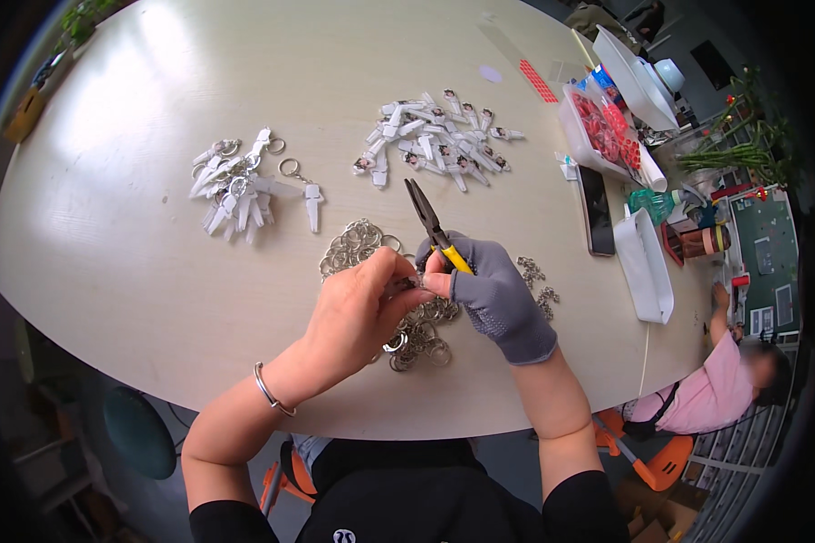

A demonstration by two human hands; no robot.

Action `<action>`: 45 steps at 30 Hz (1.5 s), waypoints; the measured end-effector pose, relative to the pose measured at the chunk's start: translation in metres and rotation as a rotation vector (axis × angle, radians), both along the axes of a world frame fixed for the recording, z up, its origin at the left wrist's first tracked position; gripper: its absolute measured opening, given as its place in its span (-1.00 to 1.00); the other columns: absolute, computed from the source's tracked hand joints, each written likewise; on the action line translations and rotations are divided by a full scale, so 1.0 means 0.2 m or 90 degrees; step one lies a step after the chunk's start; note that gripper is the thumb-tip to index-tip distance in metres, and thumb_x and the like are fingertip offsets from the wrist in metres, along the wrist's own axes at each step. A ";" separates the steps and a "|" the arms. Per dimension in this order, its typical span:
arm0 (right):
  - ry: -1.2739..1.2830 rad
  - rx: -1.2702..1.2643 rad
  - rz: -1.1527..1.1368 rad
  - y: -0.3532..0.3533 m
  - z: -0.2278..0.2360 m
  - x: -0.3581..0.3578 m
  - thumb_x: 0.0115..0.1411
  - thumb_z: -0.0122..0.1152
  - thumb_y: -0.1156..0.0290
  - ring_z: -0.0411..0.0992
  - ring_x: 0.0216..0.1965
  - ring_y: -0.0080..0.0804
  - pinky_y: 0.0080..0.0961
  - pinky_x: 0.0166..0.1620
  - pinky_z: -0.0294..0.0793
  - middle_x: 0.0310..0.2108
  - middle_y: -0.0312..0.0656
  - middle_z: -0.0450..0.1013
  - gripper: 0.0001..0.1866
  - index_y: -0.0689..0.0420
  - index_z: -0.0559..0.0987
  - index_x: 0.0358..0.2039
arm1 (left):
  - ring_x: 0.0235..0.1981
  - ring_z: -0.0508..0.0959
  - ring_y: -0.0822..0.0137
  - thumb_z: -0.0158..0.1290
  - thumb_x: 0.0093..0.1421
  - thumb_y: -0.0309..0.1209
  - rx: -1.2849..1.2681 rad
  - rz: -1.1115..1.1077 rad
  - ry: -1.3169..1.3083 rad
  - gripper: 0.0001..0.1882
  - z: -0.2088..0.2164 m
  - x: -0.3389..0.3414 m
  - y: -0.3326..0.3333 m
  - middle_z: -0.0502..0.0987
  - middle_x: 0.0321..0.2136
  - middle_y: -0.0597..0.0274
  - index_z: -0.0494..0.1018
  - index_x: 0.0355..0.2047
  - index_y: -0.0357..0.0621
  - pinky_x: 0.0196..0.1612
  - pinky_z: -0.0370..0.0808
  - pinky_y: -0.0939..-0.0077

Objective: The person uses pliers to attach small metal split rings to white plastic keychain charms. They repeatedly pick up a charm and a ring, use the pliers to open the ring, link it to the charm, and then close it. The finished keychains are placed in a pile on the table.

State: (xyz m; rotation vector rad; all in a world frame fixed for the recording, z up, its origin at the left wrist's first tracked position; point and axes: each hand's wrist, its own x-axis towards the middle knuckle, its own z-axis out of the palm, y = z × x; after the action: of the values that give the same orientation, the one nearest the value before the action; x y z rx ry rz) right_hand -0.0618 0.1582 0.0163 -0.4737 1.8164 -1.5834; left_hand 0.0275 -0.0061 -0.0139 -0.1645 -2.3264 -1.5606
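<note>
My left hand (349, 303), bare, is closed in a pinch over the pile of metal key rings (353, 244). What its fingertips hold is too small and covered to make out. My right hand (503, 299), in a grey fingerless glove, grips needle-nose pliers (431, 220) with yellow handles, jaws pointing up and away. Its bare thumb tip meets the left fingertips. Short metal chains (545, 291) lie right of the glove. Beyond the hands is a heap of small white flat charms (435, 140). At the left, similar charms with rings attached (240, 195) form another heap.
On the right side of the table (109, 299) are a dark phone (595, 210), a long white tray (645, 267) and a clear box of red items (598, 127). A red-patterned strip (539, 81) lies at the back. Another person in pink (711, 389) sits at the far right.
</note>
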 end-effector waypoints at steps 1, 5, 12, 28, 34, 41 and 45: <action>0.025 0.003 -0.006 0.00 0.00 0.01 0.09 0.26 0.40 0.26 -0.45 -0.72 -0.69 -0.38 0.24 -0.50 -0.40 0.37 -0.87 0.19 0.53 -0.42 | -0.62 0.50 0.24 0.25 0.09 -0.46 -0.005 0.002 0.000 -0.74 0.00 0.00 0.00 0.47 -0.60 0.15 0.36 -0.34 -0.21 -0.55 0.41 0.42; 0.054 0.039 -0.007 -0.01 0.03 0.01 0.09 0.26 0.39 0.25 -0.45 -0.72 -0.68 -0.37 0.24 -0.49 -0.41 0.36 -0.85 0.19 0.52 -0.42 | -0.62 0.51 0.21 0.25 0.09 -0.46 -0.021 0.012 0.006 -0.76 0.00 0.00 0.00 0.47 -0.59 0.13 0.37 -0.36 -0.20 -0.55 0.41 0.41; 0.005 0.042 0.129 0.02 0.05 -0.08 0.08 0.24 0.41 0.28 -0.41 -0.65 -0.63 -0.34 0.27 -0.45 -0.34 0.35 -0.85 0.24 0.51 -0.45 | -0.54 0.52 0.12 0.21 0.05 -0.53 -0.062 -0.091 0.051 -0.81 0.03 -0.02 -0.04 0.48 -0.55 0.16 0.39 -0.38 -0.18 -0.52 0.42 0.32; 0.546 0.334 0.103 -0.07 -0.10 -0.13 0.05 0.31 0.37 0.41 -0.17 -0.25 -0.32 -0.11 0.42 -0.22 -0.13 0.41 -0.82 0.21 0.57 -0.39 | -0.56 0.52 0.42 0.16 0.12 -0.63 -0.011 0.181 0.140 -0.92 0.07 -0.04 -0.16 0.51 -0.53 0.16 0.49 -0.37 -0.31 -0.53 0.43 0.60; 0.662 0.496 0.278 -0.12 -0.08 -0.14 0.01 0.32 0.20 0.33 -0.13 -0.20 -0.28 -0.09 0.41 -0.19 -0.16 0.36 -0.72 0.15 0.58 -0.39 | -0.57 0.50 0.47 0.16 0.13 -0.62 -0.001 0.170 0.141 -0.92 0.05 -0.04 -0.15 0.52 -0.50 0.17 0.49 -0.36 -0.33 -0.54 0.42 0.60; 0.705 0.462 0.194 -0.04 -0.12 -0.13 0.06 0.24 0.30 0.39 -0.20 -0.18 -0.27 -0.17 0.43 -0.26 -0.16 0.41 -0.80 0.20 0.58 -0.48 | -0.52 0.55 0.45 0.16 0.13 -0.63 -0.069 0.140 0.118 -0.92 0.04 -0.03 -0.13 0.53 -0.48 0.17 0.50 -0.35 -0.33 -0.47 0.49 0.63; 0.465 0.326 0.096 0.03 -0.12 -0.15 0.10 0.20 0.36 0.45 -0.36 -0.27 -0.37 -0.24 0.42 -0.37 -0.17 0.45 -0.81 0.22 0.58 -0.53 | -0.65 0.47 0.29 0.17 0.09 -0.61 -0.058 0.115 0.171 -0.89 0.01 -0.05 -0.09 0.50 -0.55 0.17 0.49 -0.36 -0.23 -0.58 0.40 0.49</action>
State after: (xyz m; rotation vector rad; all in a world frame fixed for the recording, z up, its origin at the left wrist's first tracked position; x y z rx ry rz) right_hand -0.0925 0.1647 -0.0081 -0.9930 2.5408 -0.8210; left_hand 0.0177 -0.0232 -0.0125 -0.1695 -2.1382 -1.2625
